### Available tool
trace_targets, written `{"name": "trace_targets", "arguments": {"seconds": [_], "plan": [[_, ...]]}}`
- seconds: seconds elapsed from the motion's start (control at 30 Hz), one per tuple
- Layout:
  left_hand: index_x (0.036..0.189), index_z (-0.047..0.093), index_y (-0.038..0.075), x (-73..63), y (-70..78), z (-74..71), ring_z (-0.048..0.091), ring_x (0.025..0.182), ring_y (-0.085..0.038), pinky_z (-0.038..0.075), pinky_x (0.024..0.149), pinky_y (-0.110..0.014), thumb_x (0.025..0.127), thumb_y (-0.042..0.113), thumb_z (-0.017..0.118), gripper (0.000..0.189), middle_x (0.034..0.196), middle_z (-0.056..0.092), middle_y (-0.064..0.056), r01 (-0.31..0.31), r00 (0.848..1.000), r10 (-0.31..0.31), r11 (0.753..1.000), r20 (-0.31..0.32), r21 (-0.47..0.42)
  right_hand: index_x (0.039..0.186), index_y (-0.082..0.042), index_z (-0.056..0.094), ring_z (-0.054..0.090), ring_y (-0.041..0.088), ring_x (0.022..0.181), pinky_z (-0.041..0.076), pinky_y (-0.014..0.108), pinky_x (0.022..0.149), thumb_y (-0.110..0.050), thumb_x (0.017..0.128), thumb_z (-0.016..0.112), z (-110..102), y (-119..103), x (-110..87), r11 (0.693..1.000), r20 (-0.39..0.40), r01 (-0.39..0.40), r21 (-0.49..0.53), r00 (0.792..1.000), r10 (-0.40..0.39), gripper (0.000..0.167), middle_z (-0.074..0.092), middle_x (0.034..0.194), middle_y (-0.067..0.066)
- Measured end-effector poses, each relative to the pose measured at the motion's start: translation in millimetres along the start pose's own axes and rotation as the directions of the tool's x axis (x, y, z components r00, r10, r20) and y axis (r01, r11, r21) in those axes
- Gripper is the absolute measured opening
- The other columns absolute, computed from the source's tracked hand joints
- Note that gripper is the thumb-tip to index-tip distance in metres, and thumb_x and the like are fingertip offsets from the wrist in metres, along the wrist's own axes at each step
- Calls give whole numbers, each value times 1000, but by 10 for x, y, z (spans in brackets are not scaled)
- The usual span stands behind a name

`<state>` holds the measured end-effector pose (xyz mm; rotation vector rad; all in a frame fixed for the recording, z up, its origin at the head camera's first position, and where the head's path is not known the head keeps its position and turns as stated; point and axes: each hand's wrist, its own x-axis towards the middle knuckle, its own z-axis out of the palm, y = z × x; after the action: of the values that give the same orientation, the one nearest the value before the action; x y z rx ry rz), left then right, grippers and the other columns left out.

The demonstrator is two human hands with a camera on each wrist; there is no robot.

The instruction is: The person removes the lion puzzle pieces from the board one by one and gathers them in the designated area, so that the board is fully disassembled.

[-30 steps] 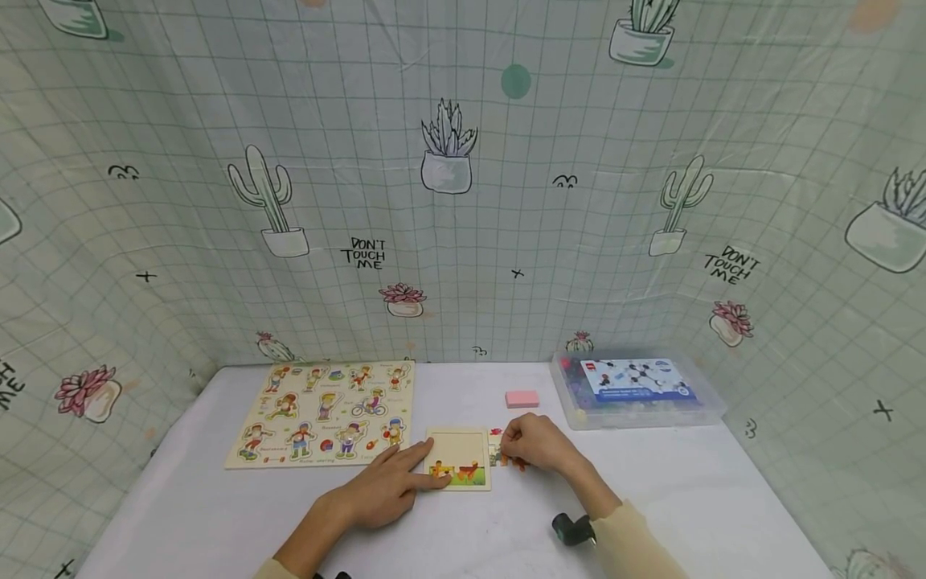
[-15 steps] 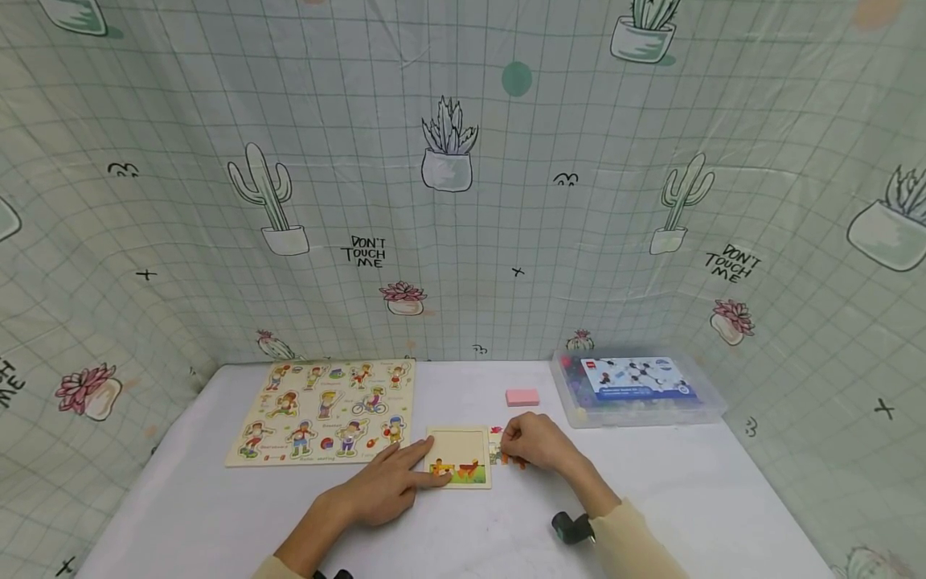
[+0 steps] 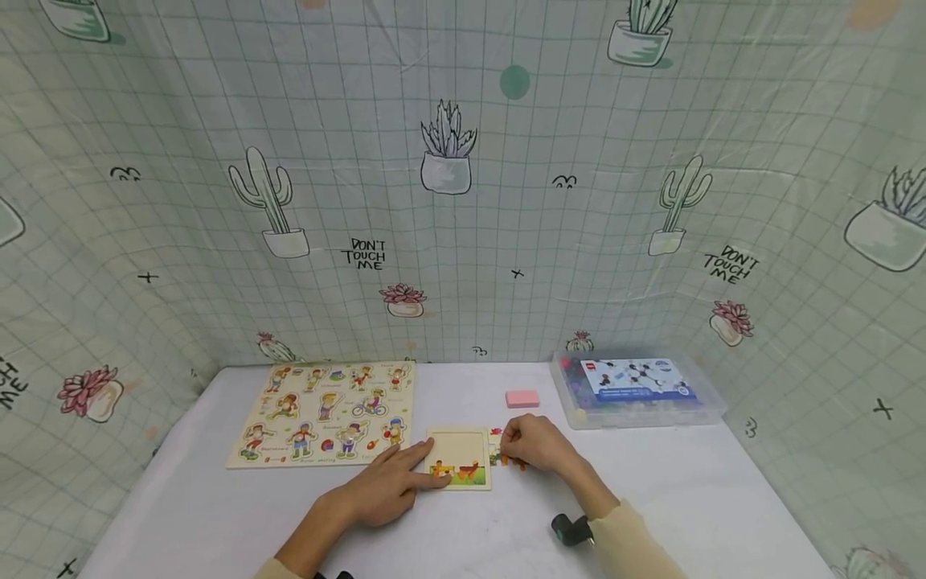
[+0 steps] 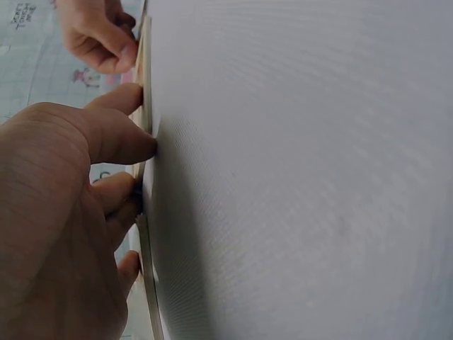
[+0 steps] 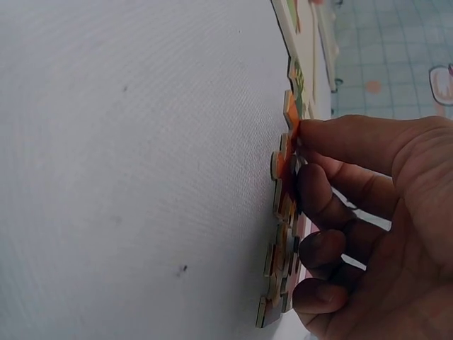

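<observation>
A small square wooden jigsaw tray (image 3: 459,450) lies in front of me, with joined picture pieces (image 3: 473,474) along its near edge. My left hand (image 3: 379,489) rests at the tray's left side, thumb over the lower pieces and fingers spread toward the larger board. Just right of the tray, my right hand (image 3: 541,445) bends over loose jigsaw pieces (image 3: 495,439) and partly hides them. In the right wrist view, its thumb and forefinger pinch at an orange jigsaw piece (image 5: 289,110); the other fingers curl beside more pieces (image 5: 274,258) lying close together.
A large wooden puzzle board (image 3: 311,418) with sports figures lies at the back left. Behind my right hand sits a pink block (image 3: 522,399). A clear plastic box (image 3: 637,390) with a blue and white label stands at the back right, before a patterned cloth wall (image 3: 463,265).
The hands, tray and pieces stay in place; only the head view shifts very slightly.
</observation>
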<state>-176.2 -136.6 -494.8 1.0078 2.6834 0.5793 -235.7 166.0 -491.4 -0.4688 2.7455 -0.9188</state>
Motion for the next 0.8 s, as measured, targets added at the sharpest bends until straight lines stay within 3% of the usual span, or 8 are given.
{"name": "trace_targets", "arguments": {"seconds": [0.57,0.8], "plan": [[140,60,39,-48,35,-2,29,150,-31,22,119,-60,99,5,52,54,164,29,-13,1,1000,-1,1000,-17,-1,77,-14,67,53,9,50,44,28,57,-12,90,69,13,1,-13,1000,-4,24,5,1000,-24,13,60,58,-4],[146,53,39,-69,81,19,28,151,-32,20,118,-62,101,11,53,53,165,27,-13,6,1000,-6,999,1,43,76,-14,66,51,9,50,42,28,57,-11,89,68,0,-12,-24,1000,-10,20,-19,1000,-20,13,60,57,-4]]}}
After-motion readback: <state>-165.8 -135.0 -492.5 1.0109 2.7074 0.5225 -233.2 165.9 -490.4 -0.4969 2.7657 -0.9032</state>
